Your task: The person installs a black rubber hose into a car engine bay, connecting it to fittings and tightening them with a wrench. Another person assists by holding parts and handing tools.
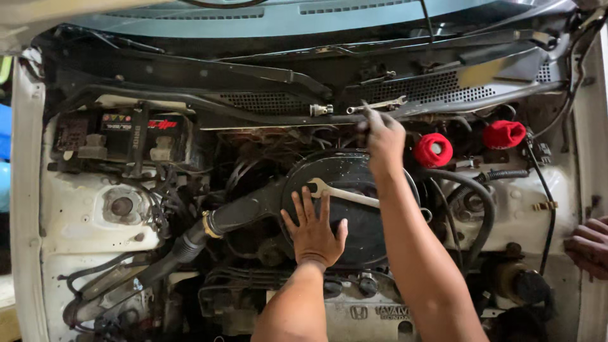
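My left hand (315,231) lies flat with fingers spread on the round black air cleaner housing (354,174) in the middle of the engine bay. A silver open-end wrench (335,192) rests on that lid, just past my left fingertips and running under my right forearm. My right hand (383,136) reaches to the back of the bay at the firewall. Its index finger points up at a second silver wrench (380,104) lying on the black cowl. The other fingers curl by a dark part; what they grip is hidden.
A battery (136,136) sits at the back left. A black intake hose (215,228) runs left from the housing. Two red caps (434,151) (505,134) stand at the right. Another person's hand (589,247) rests on the right fender. The valve cover (361,313) is near me.
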Available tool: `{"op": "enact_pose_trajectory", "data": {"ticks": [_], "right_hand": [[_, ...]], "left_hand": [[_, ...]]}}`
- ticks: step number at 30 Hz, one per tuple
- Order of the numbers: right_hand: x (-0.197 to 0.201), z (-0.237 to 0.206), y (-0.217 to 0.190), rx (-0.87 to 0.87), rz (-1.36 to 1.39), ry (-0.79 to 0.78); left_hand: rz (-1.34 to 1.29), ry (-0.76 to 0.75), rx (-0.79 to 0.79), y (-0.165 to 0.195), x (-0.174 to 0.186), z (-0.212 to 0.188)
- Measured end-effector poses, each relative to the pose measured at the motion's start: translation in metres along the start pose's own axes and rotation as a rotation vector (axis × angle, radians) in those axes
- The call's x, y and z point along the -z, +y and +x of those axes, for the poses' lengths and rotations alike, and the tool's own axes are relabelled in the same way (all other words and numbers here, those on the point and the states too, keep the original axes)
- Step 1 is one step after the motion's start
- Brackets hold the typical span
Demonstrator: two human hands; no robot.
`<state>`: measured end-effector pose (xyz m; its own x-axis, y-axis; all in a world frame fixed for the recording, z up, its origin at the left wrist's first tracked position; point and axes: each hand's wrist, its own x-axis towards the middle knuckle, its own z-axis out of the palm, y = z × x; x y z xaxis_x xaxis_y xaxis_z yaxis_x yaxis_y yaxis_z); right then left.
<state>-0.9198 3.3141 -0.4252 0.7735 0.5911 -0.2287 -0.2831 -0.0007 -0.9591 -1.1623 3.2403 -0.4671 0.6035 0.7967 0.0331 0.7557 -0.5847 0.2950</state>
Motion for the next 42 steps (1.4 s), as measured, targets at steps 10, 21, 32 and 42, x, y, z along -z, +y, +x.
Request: {"op": "enact_pose_trajectory", "data": {"ticks": [10,21,32,42], "right_hand": [[0.038,-0.016,0.017,-0.047,0.267,-0.075],[0.053,-0.009,0.020,-0.108,0.295,-0.026],[0.062,-0.006,-0.006,0.209,-0.022,0.093],[0.070,0.031,-0.028,0.665,-0.791,0.386]], "left_hand": [[-0.052,-0.034,0.034,0.003,0.000,-0.001],[-0.043,-0.011,0.043,0.007,0.003,0.000],[0.001,0.018,0.010,0.004,0.001,0.000],[-0.062,-0.026,0.045,0.002,0.007,-0.001]]}}
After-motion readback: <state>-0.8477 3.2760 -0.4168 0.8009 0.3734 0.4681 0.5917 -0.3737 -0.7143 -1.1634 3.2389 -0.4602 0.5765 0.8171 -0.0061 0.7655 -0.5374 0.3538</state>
